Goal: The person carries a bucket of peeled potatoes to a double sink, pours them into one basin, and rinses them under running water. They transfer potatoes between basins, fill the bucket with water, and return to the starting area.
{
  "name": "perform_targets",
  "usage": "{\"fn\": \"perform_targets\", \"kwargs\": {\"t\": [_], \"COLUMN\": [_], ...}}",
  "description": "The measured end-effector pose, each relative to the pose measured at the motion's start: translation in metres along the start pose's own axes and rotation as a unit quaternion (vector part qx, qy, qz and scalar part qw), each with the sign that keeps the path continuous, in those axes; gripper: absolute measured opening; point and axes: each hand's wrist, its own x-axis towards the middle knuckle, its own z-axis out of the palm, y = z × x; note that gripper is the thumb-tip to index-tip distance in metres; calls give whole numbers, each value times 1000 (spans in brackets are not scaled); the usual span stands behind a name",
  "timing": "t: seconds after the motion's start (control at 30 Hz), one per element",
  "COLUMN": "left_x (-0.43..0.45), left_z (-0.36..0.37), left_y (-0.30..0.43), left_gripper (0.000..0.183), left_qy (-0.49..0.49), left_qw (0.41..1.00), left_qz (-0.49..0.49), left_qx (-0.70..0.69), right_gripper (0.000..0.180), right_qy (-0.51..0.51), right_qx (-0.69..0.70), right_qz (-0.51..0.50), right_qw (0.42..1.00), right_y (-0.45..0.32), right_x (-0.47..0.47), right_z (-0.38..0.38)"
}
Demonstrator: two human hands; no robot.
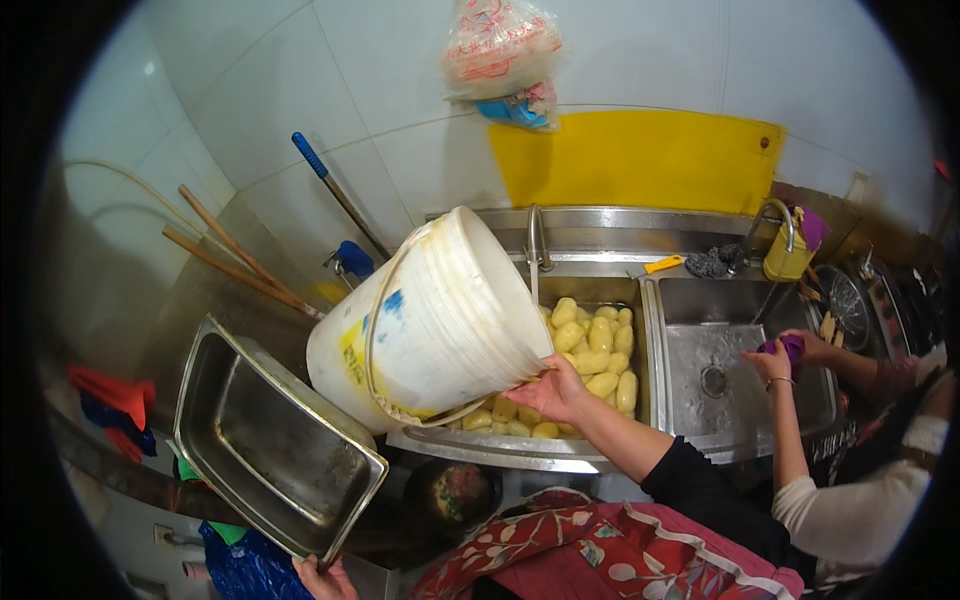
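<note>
A large white plastic bucket (442, 330) leans on its side above the left basin of the steel sink (510, 448), its mouth facing right. My right hand (553, 391) grips the bucket's lower rim. Peeled potatoes (592, 345) fill the basin under it; the bucket hides some of them. At the lower left, my left hand (326, 579) grips the near corner of a deep rectangular steel pan (262, 442). The pan is tilted, with nothing seen inside it. Water runs from the left tap (535, 240) into the potato basin, beside the bucket's mouth.
At the right basin (686, 375), another person's hands (776, 360) hold a purple cloth under running water. A yellow-handled peeler (663, 264) and a steel scourer (709, 262) lie on the back ledge. Wooden poles (232, 247) lean at left. A pot (454, 491) sits below the sink.
</note>
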Motion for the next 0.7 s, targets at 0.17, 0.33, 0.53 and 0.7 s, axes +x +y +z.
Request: {"fn": "perform_targets", "kwargs": {"t": [0.17, 0.33, 0.53, 0.7], "left_x": [-15, -21, -21, -26], "left_z": [7, 25, 35, 43], "left_y": [-2, -1, -7, -2], "left_gripper": [37, 33, 32, 31], "left_qy": [47, 46, 21, 30], "left_qw": [999, 999, 1000, 999], "left_qz": [-7, -29, -13, -21], "left_qx": [4, 5, -13, 11], "right_gripper": [65, 61, 57, 56], "right_qy": [-25, -3, -23, -22], "right_qx": [31, 54, 2, -9], "right_qz": [36, 52, 42, 59], "right_qw": [999, 997, 999, 998], "right_y": [-25, -45, -54, -56], "right_x": [6, 3, 0, 1], "right_z": [-16, -13, -10, -5]}}
